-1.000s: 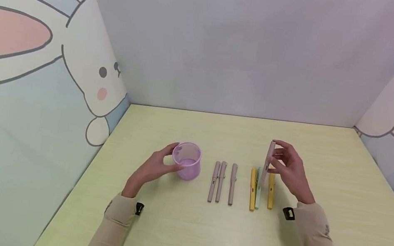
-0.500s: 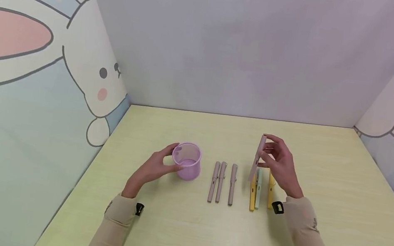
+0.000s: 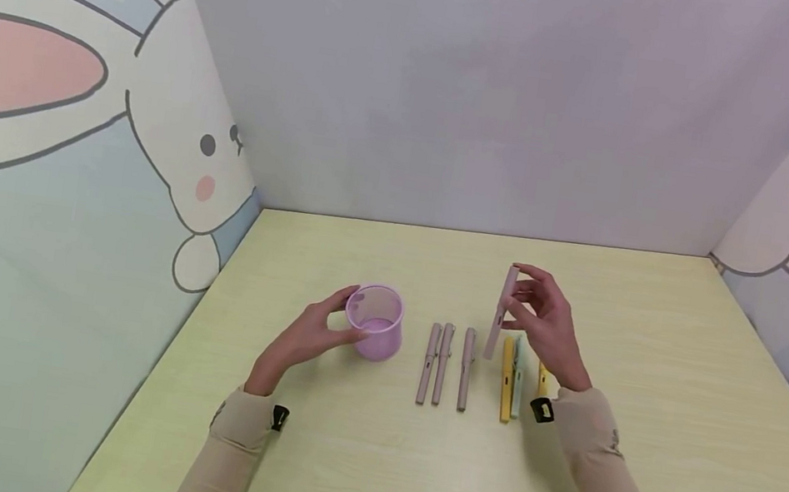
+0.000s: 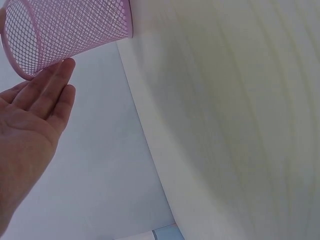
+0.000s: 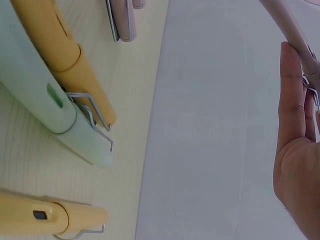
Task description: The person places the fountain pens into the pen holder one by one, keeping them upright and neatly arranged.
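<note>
My left hand holds a pink-purple mesh pen holder upright on the table, thumb at its near rim and fingers on its far left side. In the left wrist view, fingertips touch the mesh pen holder. My right hand pinches a pale mauve capped pen, tilted nearly upright above the table. The pen also shows in the right wrist view, its clip close to the fingers. Below and left lies a mauve pen; a yellow pen lies to its right.
Two more mauve pens lie side by side nearer the holder. A mint green pen touches the yellow one, and another yellow pen is partly hidden by my right hand. A pale wall stands behind the table.
My right hand has moved left with the mauve pen, from above the green and yellow pens toward the mauve ones. The left hand and pen holder have stayed put.
</note>
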The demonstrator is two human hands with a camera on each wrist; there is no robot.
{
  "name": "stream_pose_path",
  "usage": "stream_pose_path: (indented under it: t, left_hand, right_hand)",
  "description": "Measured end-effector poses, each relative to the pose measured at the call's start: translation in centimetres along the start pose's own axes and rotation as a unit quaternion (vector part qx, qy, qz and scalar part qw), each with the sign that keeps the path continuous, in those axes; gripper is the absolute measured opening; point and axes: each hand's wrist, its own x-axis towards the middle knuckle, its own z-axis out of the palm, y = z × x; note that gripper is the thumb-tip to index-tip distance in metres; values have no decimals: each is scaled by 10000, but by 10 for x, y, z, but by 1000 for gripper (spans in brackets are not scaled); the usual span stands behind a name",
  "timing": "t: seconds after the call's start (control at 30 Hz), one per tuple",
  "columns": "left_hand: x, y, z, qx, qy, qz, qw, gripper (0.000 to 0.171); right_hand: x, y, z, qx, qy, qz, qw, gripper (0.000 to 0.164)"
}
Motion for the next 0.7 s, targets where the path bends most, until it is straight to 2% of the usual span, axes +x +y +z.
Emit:
stream_pose_path:
  t: [0.4, 0.7]
  left_hand:
    - [3, -3, 1, -37, 21, 204, 9998, 81]
    - [5, -3, 3, -27, 11, 163, 9999, 81]
  right_hand:
    - [9, 1, 19, 261, -107, -178, 9994, 51]
    - [13, 6, 33, 492, -92, -252, 9984, 51]
